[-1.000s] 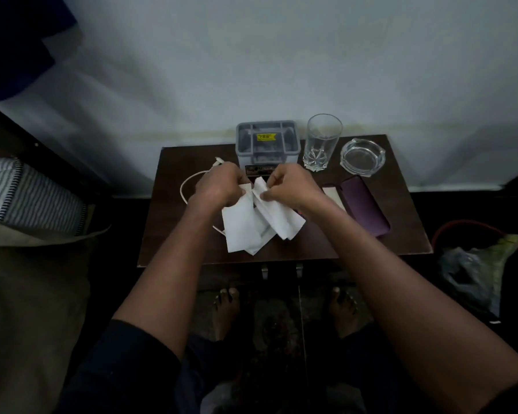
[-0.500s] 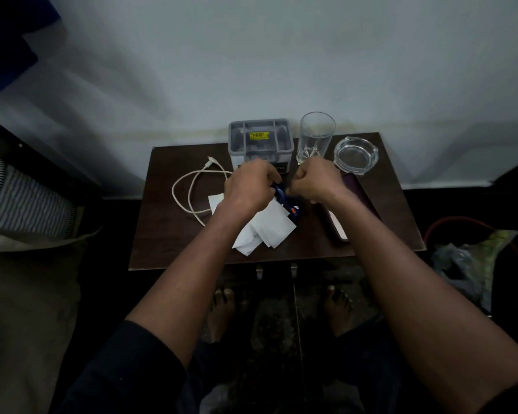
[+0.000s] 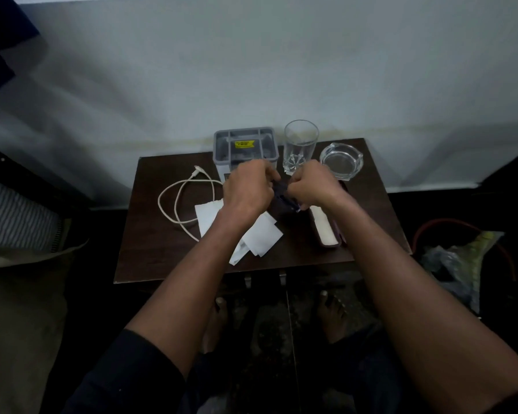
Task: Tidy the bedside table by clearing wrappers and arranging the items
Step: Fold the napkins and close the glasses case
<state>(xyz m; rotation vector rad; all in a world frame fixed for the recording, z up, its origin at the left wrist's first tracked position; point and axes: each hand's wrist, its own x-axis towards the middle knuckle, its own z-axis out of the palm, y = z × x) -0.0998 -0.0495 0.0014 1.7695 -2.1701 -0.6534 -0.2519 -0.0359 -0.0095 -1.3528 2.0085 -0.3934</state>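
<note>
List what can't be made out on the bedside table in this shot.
- Dark wrapper, head view: mostly hidden by the left hand and right hand; print unreadable.
- Grey box: front covered by hands; yellow label too small.
- White papers: partly under left forearm.

Dim room, pale wall (image 3: pixel 251 70)

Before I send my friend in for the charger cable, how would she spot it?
Find the dark wooden bedside table against the white wall. On its left part, beside the white papers, lies the cable. It is the only thin white cord there, curled in loose loops with a plug at its far end.
</note>
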